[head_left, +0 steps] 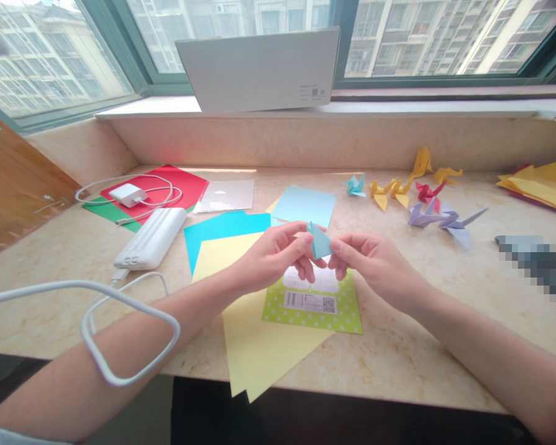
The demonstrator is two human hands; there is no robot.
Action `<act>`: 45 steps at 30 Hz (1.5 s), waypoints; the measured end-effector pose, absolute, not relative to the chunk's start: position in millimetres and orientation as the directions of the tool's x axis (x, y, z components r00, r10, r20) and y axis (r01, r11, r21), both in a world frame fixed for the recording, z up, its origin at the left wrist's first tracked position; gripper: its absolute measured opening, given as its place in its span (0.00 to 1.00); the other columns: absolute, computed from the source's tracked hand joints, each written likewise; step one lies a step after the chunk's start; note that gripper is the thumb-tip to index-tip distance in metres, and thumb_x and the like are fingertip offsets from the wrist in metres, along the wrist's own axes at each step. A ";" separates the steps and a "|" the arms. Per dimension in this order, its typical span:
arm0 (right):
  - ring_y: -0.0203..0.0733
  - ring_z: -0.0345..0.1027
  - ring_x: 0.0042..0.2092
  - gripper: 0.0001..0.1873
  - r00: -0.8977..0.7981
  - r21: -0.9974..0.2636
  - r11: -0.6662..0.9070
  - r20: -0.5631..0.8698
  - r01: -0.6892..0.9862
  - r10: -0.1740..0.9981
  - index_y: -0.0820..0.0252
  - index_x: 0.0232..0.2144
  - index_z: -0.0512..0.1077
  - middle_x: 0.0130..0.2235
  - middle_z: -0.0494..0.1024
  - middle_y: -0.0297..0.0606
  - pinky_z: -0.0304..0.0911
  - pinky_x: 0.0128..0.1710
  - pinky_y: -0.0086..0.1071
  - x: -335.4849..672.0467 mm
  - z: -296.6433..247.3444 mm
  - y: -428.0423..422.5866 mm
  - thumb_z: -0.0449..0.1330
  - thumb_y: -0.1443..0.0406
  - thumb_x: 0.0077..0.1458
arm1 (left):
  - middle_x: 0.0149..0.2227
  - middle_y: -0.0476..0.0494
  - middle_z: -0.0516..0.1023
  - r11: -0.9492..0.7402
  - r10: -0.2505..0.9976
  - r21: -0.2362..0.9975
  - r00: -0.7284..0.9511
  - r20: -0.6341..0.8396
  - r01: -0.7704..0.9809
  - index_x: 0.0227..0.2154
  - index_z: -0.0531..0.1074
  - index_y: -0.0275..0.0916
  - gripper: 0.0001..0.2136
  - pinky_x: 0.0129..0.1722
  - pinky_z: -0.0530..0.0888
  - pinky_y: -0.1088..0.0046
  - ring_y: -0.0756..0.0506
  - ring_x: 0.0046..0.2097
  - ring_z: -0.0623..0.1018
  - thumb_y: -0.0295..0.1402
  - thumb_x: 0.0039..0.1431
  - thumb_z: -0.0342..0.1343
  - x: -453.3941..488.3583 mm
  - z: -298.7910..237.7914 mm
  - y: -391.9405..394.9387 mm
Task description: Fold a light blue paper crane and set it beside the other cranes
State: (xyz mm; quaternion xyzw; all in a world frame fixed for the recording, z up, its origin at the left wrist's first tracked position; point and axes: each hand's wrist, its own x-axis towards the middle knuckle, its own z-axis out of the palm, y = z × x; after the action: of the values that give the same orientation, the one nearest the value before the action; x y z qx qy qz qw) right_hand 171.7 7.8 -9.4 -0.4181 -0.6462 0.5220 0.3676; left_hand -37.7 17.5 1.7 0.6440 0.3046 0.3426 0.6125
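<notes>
Between my two hands is a small folded piece of light blue origami paper (321, 243), held up above the counter. My left hand (290, 248) pinches its left edge between thumb and fingers. At its right edge, the thumb and fingers of my right hand (361, 253) close on it too. Beneath the hands lies a green polka-dot packet (312, 315) with a barcode label, resting on yellow paper sheets (259, 346). Just behind the hands is a stack of light blue square paper (304, 207).
Folded paper cranes in yellow (380, 194), purple (445, 219), red (430, 194) and blue (355, 185) stand at the back right. A white power bank (152, 238) and cables lie left, one cable looping over my left forearm. A white box (259, 71) leans against the window.
</notes>
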 end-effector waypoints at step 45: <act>0.39 0.72 0.32 0.27 -0.277 -0.891 0.335 0.253 0.305 0.927 0.54 0.58 0.67 0.39 0.79 0.38 0.67 0.31 0.33 175.5 -21.9 10.4 0.61 0.54 0.59 | 0.31 0.46 0.79 -0.371 0.843 0.869 0.510 0.168 0.328 0.35 0.76 0.35 0.10 0.29 0.74 0.77 0.52 0.29 0.77 0.37 0.64 0.55 -39.0 -6.0 20.7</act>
State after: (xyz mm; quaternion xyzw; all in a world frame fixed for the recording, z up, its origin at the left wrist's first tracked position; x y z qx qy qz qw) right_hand 175.5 10.4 -21.9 -0.4368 -0.7050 0.3764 0.4128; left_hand -39.0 20.7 -6.0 0.7661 0.3823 0.3143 0.4102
